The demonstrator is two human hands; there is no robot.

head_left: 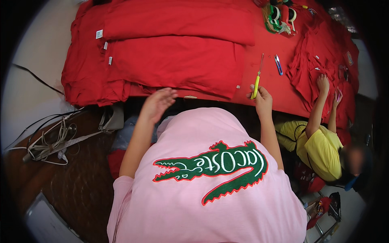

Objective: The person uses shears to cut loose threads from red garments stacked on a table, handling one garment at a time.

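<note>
A: Quick q, what's in the R hand [262, 95]?

B: A thin tool w/ a yellow plastic handle and a long metal end [257, 83]. Fingers are curled snug round the handle, and the metal end points to the far side. Can't tell if it's scissors or a pick.

A: And the L hand [158, 104]?

B: No thing seen in it. Fingers are loose and a bit bent, by the near edge of the big folded red cloth pieces [174, 65]. Can't tell if they touch.

A: Where's the cloth?

B: Left and mid part of the red table [279, 45], laid flat in rows. Small blue metal snips [278, 65] lie just right of the yellow tool, w/ nobody's hand on 'em.

A: So which step is it?

B: Prob a gap b/w bits of cloth work, tool ready but not on the cloth. My guess only.

A: Next move needs what?

B: I'd say L hand down to keep the cloth flat, then R hand brings the tip over, slow. Don't poke the cloth or the L fingers, pls!
</note>
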